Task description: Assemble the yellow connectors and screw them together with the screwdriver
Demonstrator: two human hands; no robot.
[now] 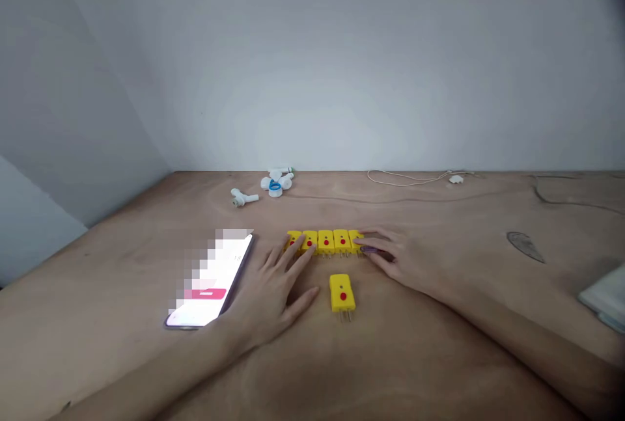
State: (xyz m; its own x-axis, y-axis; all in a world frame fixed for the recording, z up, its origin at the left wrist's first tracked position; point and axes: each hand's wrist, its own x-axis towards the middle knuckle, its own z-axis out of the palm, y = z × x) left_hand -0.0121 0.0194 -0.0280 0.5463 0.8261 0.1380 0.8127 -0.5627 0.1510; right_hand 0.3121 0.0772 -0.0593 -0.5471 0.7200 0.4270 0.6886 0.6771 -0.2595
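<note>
Several yellow plugs [326,243] with red dots and metal prongs lie side by side in a row on the wooden table. My left hand [277,287] rests flat with its fingers spread, fingertips on the plugs at the row's left end. At the right end, my right hand [390,255] touches the last plug with its fingertips. A slim dark purple object [371,249] is pinched between its fingers; most of it is hidden, so its kind is unclear. Nearer to me, between both hands, a single yellow plug [342,292] lies apart with its prongs towards me.
A lit phone [209,284] lies left of my left hand. Farther back are white plastic pipe fittings [244,198], one piece with a blue ring [275,185]. A thin pale cord [400,181] lies near the wall. A whitish object [605,297] stands at the right edge.
</note>
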